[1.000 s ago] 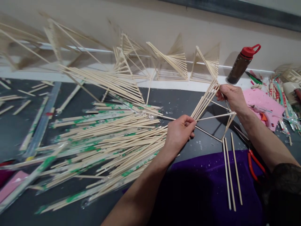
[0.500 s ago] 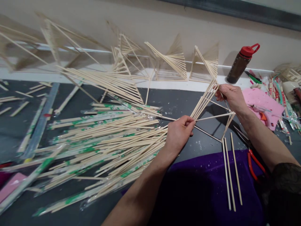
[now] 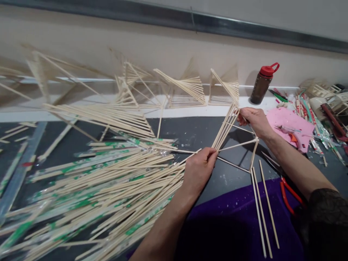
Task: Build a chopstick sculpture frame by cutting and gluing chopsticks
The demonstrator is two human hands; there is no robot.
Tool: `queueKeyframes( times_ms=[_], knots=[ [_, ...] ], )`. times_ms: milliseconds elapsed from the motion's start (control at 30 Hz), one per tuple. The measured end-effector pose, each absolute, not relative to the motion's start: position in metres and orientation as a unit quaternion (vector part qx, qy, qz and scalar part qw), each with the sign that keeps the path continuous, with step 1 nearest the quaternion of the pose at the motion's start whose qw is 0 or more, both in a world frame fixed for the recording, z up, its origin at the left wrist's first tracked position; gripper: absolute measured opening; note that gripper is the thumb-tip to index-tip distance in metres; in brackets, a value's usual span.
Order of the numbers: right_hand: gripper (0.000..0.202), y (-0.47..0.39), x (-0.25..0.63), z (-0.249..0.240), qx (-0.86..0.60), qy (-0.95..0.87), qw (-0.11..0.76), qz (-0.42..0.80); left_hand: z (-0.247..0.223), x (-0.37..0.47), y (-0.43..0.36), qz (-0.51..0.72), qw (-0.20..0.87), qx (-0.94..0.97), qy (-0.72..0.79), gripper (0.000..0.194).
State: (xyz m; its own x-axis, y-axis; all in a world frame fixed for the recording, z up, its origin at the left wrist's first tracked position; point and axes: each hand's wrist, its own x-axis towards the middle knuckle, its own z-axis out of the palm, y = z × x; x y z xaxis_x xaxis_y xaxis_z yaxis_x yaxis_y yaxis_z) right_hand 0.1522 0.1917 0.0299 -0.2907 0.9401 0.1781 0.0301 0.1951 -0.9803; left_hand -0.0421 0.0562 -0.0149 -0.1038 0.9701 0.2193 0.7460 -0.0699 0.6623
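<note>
Both hands are on a small open frame of thin wooden sticks [image 3: 225, 127], with several sticks fanned side by side along one face. My left hand [image 3: 199, 166] pinches the lower end of that row. At the upper end, the fingers of my right hand [image 3: 251, 119] are closed on the sticks near the top corner; the fingertips are partly hidden. Three loose sticks [image 3: 261, 210] lie on the purple cloth [image 3: 217, 208] below the frame. Red-handled pliers [image 3: 284, 192] rest beneath my right forearm.
A large pile of chopsticks [image 3: 130, 181], some in green-printed wrappers, spreads at left. Finished stick structures [image 3: 187, 85] stand along the wall. A dark bottle [image 3: 259, 88] with a red lid stands at the back. A glue gun [image 3: 292, 131] lies on pink material [image 3: 304, 123] at right.
The camera view has tilted up and shifted right, so the scene sits lower and further left. Both hands keep their hold on the stick frame.
</note>
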Motion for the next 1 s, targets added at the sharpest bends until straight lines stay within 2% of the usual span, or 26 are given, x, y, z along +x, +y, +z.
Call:
queueKeyframes(
  times_ms=[1000],
  knots=[
    [0.038,0.1937,0.1535,0.0234,-0.376,-0.629,0.459,0.503,-0.0208,-0.0409,0.0558,0.338,0.165,0.653,0.657,0.016]
  ],
)
